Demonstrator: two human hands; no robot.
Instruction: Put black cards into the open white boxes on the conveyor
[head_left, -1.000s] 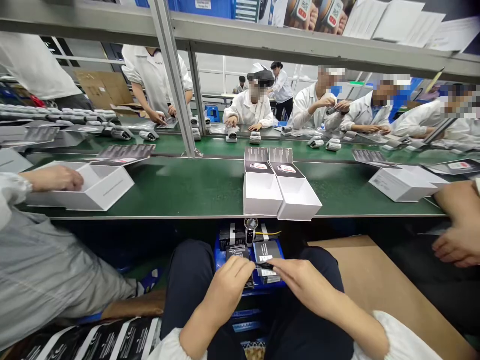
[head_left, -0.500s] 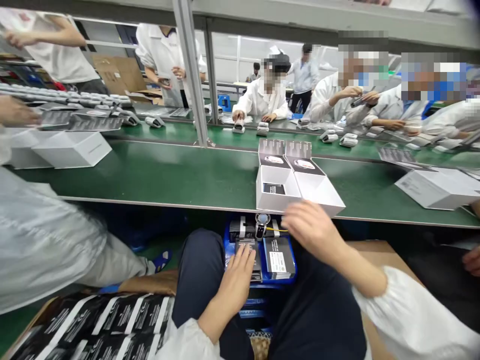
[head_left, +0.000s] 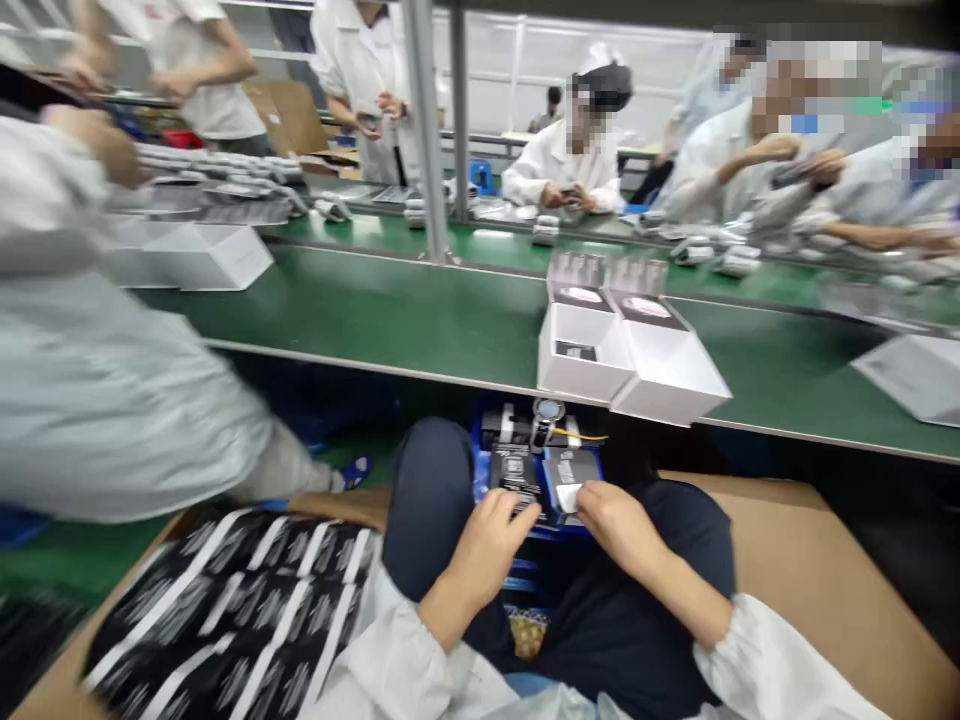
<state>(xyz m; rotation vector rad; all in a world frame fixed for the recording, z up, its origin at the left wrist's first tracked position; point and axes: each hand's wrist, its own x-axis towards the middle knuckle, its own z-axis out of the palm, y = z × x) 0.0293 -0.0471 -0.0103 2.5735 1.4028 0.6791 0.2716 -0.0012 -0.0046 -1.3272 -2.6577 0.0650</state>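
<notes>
Between my knees is a blue bin (head_left: 480, 478) with stacks of printed paper in it. My left hand (head_left: 484, 545) is closed at the near edge of a black booklet (head_left: 516, 470) on the left stack, thumb and fingers bent over it. My right hand (head_left: 621, 525) pinches the near edge of a dark leaflet with a white panel (head_left: 568, 497) on the right stack. Above them, two open white boxes stand side by side on the bench edge. The left box (head_left: 577, 378) has a dark printed piece inside; the right box (head_left: 671, 375) shows a bare white interior.
A green bench (head_left: 375, 315) runs across in front, with a metal post (head_left: 426, 130) behind. A carton of banded black packs (head_left: 247, 610) lies at my left, a cardboard flap (head_left: 795, 560) at my right. Co-workers in white sit opposite; one person (head_left: 112, 380) stands close at left.
My right hand has come down from the right box's front to the right stack. My left hand's fingers, flat before, have bent at the black booklet. The view has shifted.
</notes>
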